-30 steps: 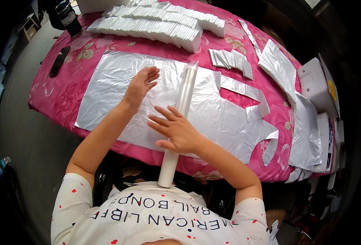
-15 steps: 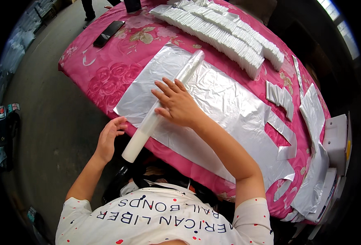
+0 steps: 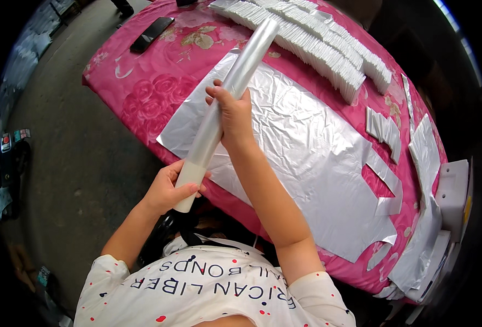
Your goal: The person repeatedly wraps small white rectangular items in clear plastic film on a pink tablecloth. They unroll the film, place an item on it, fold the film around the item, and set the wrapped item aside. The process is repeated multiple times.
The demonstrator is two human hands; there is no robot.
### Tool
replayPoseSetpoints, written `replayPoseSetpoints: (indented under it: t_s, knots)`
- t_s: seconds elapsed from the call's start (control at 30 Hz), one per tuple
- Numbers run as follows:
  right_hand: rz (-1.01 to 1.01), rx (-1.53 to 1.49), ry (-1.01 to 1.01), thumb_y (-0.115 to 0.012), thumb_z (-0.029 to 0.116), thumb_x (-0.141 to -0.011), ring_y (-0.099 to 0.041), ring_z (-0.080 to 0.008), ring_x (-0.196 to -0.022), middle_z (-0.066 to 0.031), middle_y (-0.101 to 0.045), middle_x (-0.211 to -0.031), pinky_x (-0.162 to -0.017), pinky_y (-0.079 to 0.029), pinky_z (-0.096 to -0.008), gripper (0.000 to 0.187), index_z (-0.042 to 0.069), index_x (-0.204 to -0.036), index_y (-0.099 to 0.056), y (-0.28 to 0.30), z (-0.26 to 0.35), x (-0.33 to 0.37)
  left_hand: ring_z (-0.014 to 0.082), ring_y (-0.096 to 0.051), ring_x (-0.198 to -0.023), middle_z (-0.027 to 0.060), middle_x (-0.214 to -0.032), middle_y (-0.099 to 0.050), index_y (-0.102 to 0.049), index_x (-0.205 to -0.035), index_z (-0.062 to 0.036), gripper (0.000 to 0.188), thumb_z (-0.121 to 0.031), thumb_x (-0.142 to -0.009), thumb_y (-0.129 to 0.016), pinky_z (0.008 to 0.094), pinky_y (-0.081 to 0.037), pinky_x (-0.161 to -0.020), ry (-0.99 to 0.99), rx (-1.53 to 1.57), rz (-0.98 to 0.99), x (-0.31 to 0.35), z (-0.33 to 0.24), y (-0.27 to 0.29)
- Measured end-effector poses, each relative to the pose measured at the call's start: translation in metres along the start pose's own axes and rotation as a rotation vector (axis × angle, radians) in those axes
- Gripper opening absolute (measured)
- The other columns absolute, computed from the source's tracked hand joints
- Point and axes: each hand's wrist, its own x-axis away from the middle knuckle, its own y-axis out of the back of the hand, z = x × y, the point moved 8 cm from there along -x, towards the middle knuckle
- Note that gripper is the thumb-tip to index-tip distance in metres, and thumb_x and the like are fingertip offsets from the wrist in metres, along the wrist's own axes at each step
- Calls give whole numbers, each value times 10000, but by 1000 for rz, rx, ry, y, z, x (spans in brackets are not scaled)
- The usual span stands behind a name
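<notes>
translucent plastic roll (image 3: 208,136) is slanting from seven toward one o'clock; left hand (image 3: 170,188) is gripping its near end, fingers wrapped; right hand (image 3: 236,111) is curling round its middle; silver sheet (image 3: 301,147) is lying toward four o'clock.

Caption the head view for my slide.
Left-hand fingers and right-hand fingers grip a translucent roll over silvery film on a pink floral tablecloth.

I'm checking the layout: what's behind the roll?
Behind the roll, silver sheet, pink cloth and white stacks show past its edges; the strip it covers is hidden.
</notes>
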Motion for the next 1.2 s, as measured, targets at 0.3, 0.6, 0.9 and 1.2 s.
replayPoseSetpoints:
  t_s: [0.3,0.6,0.9,1.2]
  knots:
    - [8,-59,51,-690,152,-745,-586,-163,-738,-89,-538,-863,-683,-517,-316,564,-14,-1174,-364,40,115,54,142,-600,-680,137,-901,-617,-498,-1126,38,596,-424,-780,-644,265,-506,-606,40,-95,255,-23,-2,-94]
    - [-155,82,145,-700,162,-763,-588,-155,-741,-89,-554,-853,-686,-516,-307,543,-21,-1163,-381,85,117,98,162,-583,-810,81,-926,-601,-488,-1165,-14,472,-381,-877,-560,303,-475,-734,-10,-84,145,-45,7,-129]
    - [-324,-28,89,-694,140,-769,-601,-191,-823,-107,-544,-930,-723,-515,-308,548,-14,-1177,-362,177,125,101,131,-589,-705,78,-841,-589,-497,-1143,-39,481,-344,-803,-647,256,-499,-577,339,-358,467,-26,56,-120]
    - [-408,502,-87,-593,254,-866,-511,-55,-685,-25,-621,-883,-611,-398,-186,232,51,-978,-588,279,168,126,120,-552,-575,63,-767,-579,-495,-1171,-15,532,-347,-786,-652,263,-468,-547,685,-148,606,29,94,-74]
